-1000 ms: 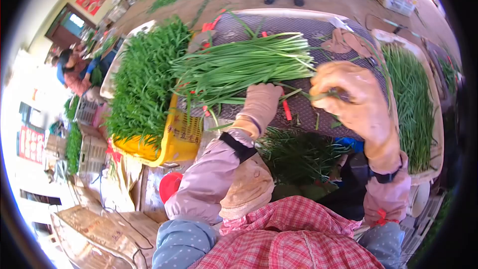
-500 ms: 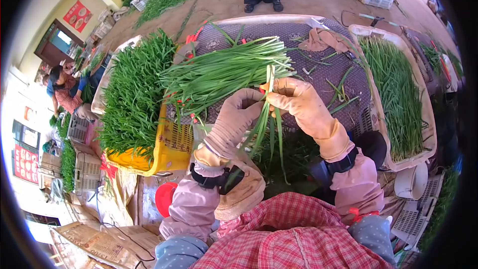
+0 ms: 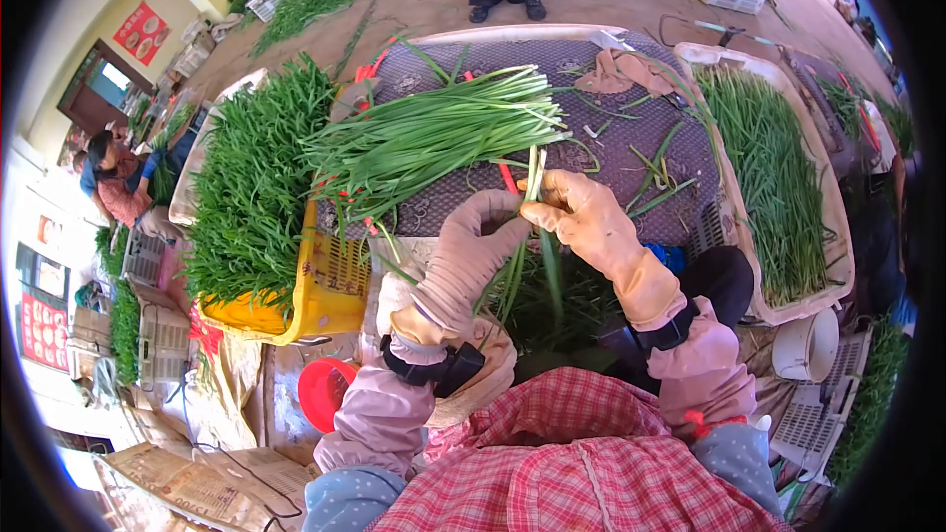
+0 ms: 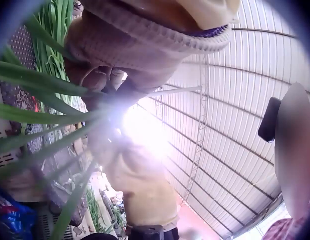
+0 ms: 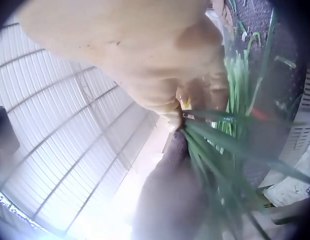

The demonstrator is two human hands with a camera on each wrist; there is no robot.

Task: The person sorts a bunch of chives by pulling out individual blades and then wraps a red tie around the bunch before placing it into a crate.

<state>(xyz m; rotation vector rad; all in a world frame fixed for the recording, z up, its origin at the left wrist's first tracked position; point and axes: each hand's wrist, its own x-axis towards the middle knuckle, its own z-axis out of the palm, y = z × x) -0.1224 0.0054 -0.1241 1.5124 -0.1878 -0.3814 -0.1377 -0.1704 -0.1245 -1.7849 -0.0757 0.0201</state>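
Note:
In the head view, both gloved hands meet in front of the body at a small bunch of garlic chives (image 3: 535,175). Its pale stem ends point up and the green leaves hang down. My right hand (image 3: 591,222), in an orange-tan rubber glove, pinches the bunch below its stem ends. From the left, my left hand (image 3: 471,246) pinches it with thumb and fingers, in a brownish glove. Leaves (image 4: 45,120) fan out from the fingertips in the left wrist view. Just beyond the hands, a larger pile of chives (image 3: 434,133) lies on the dark mesh-covered table (image 3: 631,163), pale ends rightward.
A yellow crate (image 3: 330,281) heaped with greens (image 3: 258,177) stands left. On the right is a white crate (image 3: 838,246) of chives. Red strips (image 3: 507,177), loose leaves (image 3: 662,177) and a brown cloth (image 3: 631,72) lie on the table. Dark greens (image 3: 552,305) sit below the hands.
The right hand has come left from the pile's stem ends, and the left hand has drawn back from the pile's near edge. Both now meet at a small upright bunch, its leaves hanging down.

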